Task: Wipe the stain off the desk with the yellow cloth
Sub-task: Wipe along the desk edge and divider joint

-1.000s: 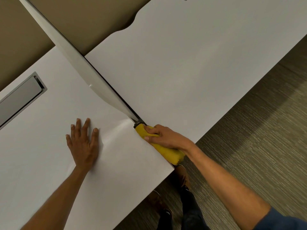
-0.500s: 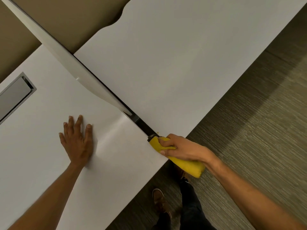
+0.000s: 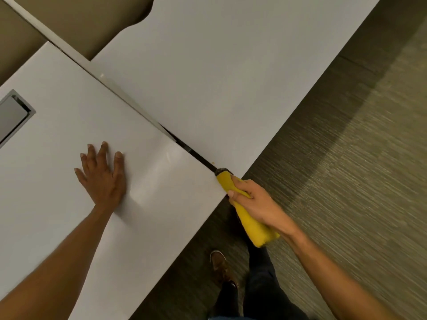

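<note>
Two bare forearms reach forward from the bottom edge, and below the right one stand two legs in dark trousers with one brown shoe (image 3: 221, 265) plainly visible on the carpeted floor (image 3: 358, 181). The right hand (image 3: 258, 204) is closed around one folded yellow cloth (image 3: 250, 224), fingers curled over its upper half; most of the cloth hangs off the counter over the floor. Only the cloth's far tip, just beyond the fingertips, touches the near corner, at the end of the dark gap (image 3: 198, 157) between two white counter tops. The left hand (image 3: 101, 174) lies flat and spread on the nearer counter (image 3: 57, 204), palm down, holding nothing, well apart from the right hand. Beyond the right hand, a small tan speck (image 3: 213, 162) sits beside the gap on the second counter (image 3: 231, 77). Far left of the left hand is one grey recessed hatch (image 3: 12, 114).
</note>
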Available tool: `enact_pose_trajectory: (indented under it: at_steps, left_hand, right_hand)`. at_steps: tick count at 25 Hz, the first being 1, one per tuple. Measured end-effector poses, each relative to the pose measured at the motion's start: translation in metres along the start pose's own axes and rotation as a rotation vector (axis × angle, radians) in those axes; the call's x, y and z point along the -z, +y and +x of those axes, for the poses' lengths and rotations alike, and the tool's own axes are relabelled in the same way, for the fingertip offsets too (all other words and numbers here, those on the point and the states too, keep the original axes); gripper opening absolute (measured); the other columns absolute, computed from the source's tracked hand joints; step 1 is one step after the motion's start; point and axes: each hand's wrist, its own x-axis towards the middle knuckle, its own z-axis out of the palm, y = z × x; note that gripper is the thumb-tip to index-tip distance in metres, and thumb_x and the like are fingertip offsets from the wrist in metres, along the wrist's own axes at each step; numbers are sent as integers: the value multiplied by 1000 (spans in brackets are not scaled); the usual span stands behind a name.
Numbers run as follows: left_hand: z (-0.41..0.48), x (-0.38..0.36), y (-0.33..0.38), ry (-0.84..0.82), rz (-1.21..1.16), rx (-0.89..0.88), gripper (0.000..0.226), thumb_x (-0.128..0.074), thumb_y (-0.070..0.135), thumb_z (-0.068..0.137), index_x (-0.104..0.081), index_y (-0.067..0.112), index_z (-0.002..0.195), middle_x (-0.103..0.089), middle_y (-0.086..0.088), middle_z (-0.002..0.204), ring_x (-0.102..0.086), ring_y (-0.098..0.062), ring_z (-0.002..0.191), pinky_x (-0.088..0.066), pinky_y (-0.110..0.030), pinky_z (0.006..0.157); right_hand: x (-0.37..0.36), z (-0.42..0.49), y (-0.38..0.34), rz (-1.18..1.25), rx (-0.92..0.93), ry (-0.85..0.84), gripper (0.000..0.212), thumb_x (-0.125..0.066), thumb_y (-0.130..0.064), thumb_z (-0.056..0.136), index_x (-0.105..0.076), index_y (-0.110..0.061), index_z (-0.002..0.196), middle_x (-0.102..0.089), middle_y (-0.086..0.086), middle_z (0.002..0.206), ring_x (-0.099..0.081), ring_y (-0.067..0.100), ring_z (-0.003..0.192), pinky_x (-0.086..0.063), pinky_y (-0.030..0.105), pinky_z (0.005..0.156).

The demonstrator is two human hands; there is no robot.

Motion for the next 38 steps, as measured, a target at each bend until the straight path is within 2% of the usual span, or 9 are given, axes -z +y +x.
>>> enact_pose_trajectory:
  at_steps: [2, 4, 7, 13, 17, 19, 22, 26, 38]
  left_hand:
    - [0, 0, -1, 0, -11, -6, 67, -24, 68, 100, -29, 34, 158, -18, -1, 171, -9, -24, 159, 0, -54, 125]
    - [0, 0, -2, 0, -21, -9, 69, -23, 70, 99, -29, 34, 158, -18, -2, 171, -9, -25, 159, 1, -54, 125]
    - [2, -1, -4, -4, -30, -15, 72, -21, 73, 98, -28, 34, 158, -17, -2, 171, -8, -25, 159, 1, -55, 125]
    - [3, -2, -6, -18, -28, -15, 74, -19, 75, 96, -28, 35, 158, -15, -2, 172, -6, -26, 159, 1, -57, 125]
    - [3, -1, -5, -18, -18, -31, 75, -17, 76, 95, -28, 35, 158, -15, -3, 172, -6, -28, 159, 0, -59, 124]
    - [3, -2, -6, -21, -21, -33, 77, -16, 77, 94, -28, 35, 158, -15, -3, 172, -6, -28, 159, 0, -60, 124]
    - [5, -3, -9, -16, -22, -42, 80, -16, 79, 92, -29, 35, 157, -15, -3, 172, -6, -28, 159, 0, -60, 124]
    - [9, -7, -11, -2, -3, -39, 80, -15, 80, 91, -29, 36, 157, -16, -2, 172, -7, -29, 159, 0, -61, 123]
    - [13, -14, -8, 70, 51, -49, 74, -18, 76, 93, -35, 37, 153, -27, -3, 168, -18, -29, 157, -4, -62, 122]
  right_hand:
    - [-22, -12, 4, 152, -15, 140, 31, -53, -48, 99, -60, -44, 128, -50, -16, 96, -55, -3, 89, -40, 14, 81]
    - [-43, -20, 6, 262, -67, 239, 34, -52, -52, 98, -56, -50, 131, -53, -14, 105, -57, -1, 99, -44, 15, 79]
    - [-74, -25, 5, 344, -111, 381, 52, -51, -53, 98, -48, -36, 146, -53, -6, 113, -57, 10, 110, -48, 29, 95]
    - [-109, -29, 2, 442, -84, 525, 57, -52, -49, 99, -38, -29, 151, -50, -13, 113, -52, -2, 105, -38, 16, 89]
    - [-121, -29, -1, 453, -79, 572, 55, -53, -45, 100, -39, -29, 151, -52, 1, 113, -56, 16, 109, -46, 31, 96]
    - [-127, -32, -6, 501, -45, 592, 39, -53, -42, 100, -49, -43, 139, -51, 0, 108, -57, 18, 107, -49, 36, 96]
    - [-147, -44, -7, 547, 12, 565, 19, -54, -38, 101, -59, -56, 103, -51, -3, 107, -57, 13, 103, -50, 34, 93]
    - [-190, -65, 4, 515, 23, 488, 25, -50, -41, 102, -64, -33, 120, -50, -4, 108, -55, 2, 96, -40, 13, 77]
    - [-288, -114, 22, 483, 30, 211, 28, -51, -49, 97, -64, -25, 91, -44, -7, 105, -55, 14, 96, -51, 35, 90]
